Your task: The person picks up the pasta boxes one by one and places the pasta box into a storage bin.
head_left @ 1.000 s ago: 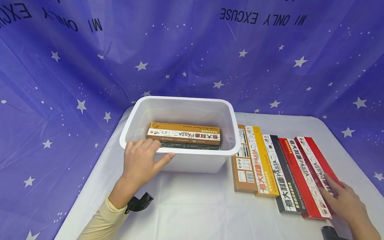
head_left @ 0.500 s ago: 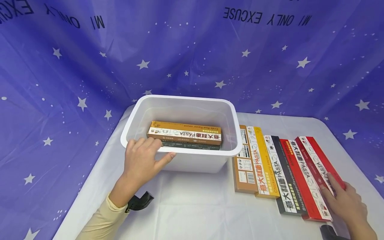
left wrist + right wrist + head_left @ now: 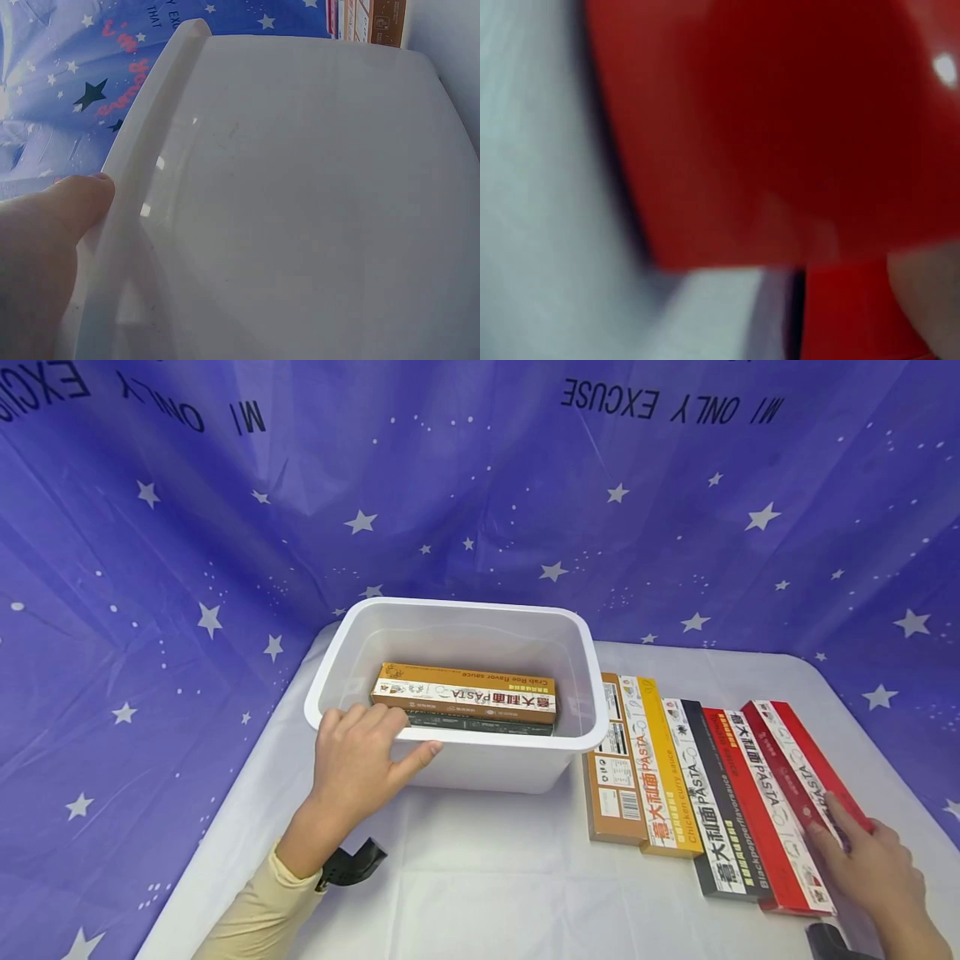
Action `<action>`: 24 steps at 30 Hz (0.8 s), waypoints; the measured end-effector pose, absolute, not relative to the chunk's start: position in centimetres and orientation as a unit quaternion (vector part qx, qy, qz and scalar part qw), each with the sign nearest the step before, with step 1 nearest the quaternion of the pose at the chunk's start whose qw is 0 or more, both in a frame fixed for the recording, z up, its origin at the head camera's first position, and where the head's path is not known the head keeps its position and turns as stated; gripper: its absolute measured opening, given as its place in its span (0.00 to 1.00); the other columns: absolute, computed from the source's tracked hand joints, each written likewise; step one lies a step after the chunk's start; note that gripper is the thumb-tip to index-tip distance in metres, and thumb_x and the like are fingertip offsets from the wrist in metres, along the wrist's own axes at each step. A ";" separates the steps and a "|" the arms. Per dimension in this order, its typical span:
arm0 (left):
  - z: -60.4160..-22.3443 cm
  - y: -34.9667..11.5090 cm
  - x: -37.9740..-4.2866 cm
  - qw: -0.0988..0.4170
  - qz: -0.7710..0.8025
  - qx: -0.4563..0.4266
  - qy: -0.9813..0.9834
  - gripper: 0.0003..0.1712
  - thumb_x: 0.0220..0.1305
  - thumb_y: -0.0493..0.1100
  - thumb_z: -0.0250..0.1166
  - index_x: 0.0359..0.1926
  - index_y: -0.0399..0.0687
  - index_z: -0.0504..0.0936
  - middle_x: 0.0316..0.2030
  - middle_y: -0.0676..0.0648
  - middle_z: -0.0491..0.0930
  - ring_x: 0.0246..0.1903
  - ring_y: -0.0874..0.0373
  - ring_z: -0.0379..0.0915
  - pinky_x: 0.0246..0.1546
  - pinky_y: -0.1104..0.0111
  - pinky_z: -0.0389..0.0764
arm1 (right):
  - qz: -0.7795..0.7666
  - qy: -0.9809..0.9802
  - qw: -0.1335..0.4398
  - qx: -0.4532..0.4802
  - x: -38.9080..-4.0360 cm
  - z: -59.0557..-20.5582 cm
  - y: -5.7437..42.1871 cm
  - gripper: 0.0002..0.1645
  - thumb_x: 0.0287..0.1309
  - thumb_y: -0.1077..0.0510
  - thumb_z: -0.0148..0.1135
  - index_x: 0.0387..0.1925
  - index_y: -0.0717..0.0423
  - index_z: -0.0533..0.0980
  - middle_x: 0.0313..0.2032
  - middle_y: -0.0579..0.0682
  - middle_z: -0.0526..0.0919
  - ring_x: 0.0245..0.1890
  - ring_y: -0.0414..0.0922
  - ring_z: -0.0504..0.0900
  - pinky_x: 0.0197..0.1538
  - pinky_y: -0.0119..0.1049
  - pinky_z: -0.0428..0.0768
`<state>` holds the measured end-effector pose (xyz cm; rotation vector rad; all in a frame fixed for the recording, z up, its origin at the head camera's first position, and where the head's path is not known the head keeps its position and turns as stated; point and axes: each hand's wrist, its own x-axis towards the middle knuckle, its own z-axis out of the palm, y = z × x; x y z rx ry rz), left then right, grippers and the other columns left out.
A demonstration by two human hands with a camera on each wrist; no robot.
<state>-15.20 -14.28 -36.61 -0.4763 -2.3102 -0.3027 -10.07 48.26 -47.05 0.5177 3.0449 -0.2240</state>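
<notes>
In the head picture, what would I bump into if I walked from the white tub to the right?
White tub, brown box, yellow box, black box, red box, outermost red box, right hand.

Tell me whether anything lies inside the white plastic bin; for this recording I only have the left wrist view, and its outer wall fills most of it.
Observer: Yes, the white plastic bin holds at least two boxes: a brown-and-white rectangular cardboard pasta box and a dark rectangular cardboard box.
Operator: What is the right hand doing?
Observer: It grips a red-and-white rectangular cardboard pasta box near its closer end.
Operator: And what is that one's nearest neighbour on the side toward the bin?
Observer: A second red rectangular cardboard box with a white stripe.
</notes>
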 end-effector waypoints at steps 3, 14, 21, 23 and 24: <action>-36.7 -14.3 -15.2 0.373 -0.118 -0.186 -0.901 0.47 0.70 0.80 0.34 0.28 0.45 0.77 0.20 0.49 0.75 0.20 0.48 0.65 0.27 0.57 0.60 | -0.077 0.983 0.020 0.165 -10.1 -46.7 48.2 0.48 0.73 0.37 0.49 0.78 0.57 0.42 0.55 0.86 0.58 0.50 0.86 0.65 0.45 0.79 0.71; -36.7 -14.3 -15.3 0.375 -0.115 -0.187 -0.901 0.47 0.70 0.80 0.33 0.27 0.45 0.76 0.19 0.48 0.74 0.20 0.47 0.65 0.27 0.57 0.61 | -0.090 0.985 -0.074 0.129 -11.5 -42.3 47.1 0.42 0.75 0.44 0.50 0.78 0.54 0.46 0.57 0.84 0.58 0.48 0.80 0.64 0.47 0.79 0.70; -36.6 -14.3 -15.2 0.371 -0.115 -0.187 -0.902 0.47 0.70 0.80 0.33 0.27 0.45 0.76 0.19 0.49 0.73 0.20 0.48 0.65 0.27 0.57 0.60 | -0.081 0.987 -0.129 0.045 -13.4 -38.2 45.4 0.38 0.75 0.45 0.51 0.77 0.54 0.53 0.57 0.85 0.60 0.49 0.80 0.63 0.49 0.81 0.66; -36.6 -14.3 -15.2 0.369 -0.115 -0.187 -0.903 0.47 0.70 0.80 0.33 0.27 0.44 0.76 0.19 0.48 0.73 0.20 0.48 0.65 0.27 0.57 0.60 | -0.074 0.989 -0.126 0.029 -14.2 -36.9 44.6 0.38 0.75 0.45 0.52 0.77 0.53 0.53 0.58 0.84 0.59 0.49 0.79 0.62 0.48 0.80 0.67; -36.5 -14.3 -15.2 0.369 -0.115 -0.186 -0.903 0.48 0.70 0.80 0.33 0.27 0.44 0.76 0.19 0.48 0.73 0.20 0.47 0.65 0.27 0.57 0.60 | -0.073 0.989 -0.127 0.019 -14.6 -36.2 44.1 0.38 0.74 0.46 0.53 0.77 0.53 0.54 0.58 0.83 0.59 0.48 0.78 0.62 0.47 0.79 0.68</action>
